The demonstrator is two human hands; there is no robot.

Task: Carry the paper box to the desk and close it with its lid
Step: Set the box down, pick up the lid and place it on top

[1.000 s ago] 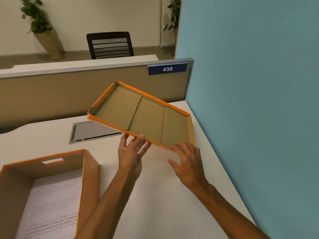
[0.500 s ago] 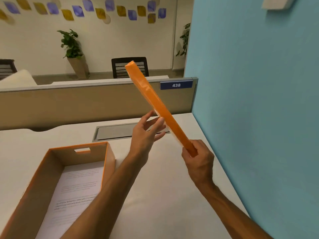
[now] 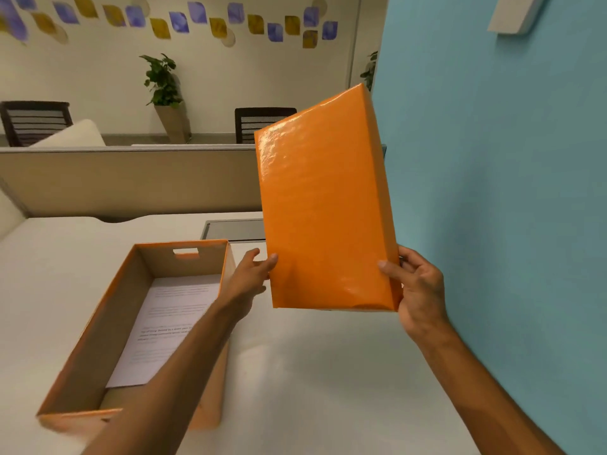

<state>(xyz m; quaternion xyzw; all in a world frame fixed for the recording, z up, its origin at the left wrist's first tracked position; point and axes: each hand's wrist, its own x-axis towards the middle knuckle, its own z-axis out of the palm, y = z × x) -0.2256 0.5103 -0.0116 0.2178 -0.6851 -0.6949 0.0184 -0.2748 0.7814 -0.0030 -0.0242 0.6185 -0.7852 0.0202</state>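
Over the desk point(image 3: 328, 372), the lid point(image 3: 323, 205), just flipped orange side out, hangs at 2 o'clock of the open box point(image 3: 82, 366), right hand point(image 3: 422, 290) gripping its corner, left hand point(image 3: 249, 277) touching its edge, apparently ready for closing.

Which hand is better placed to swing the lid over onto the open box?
Right, probably. The right hand grips the lid at its lower right corner, thumb in front. The left hand only touches its left edge, though it sits nearer the box.

Glossy orange lid point(image 3: 323, 205); matt cardboard paper box point(image 3: 108, 349).
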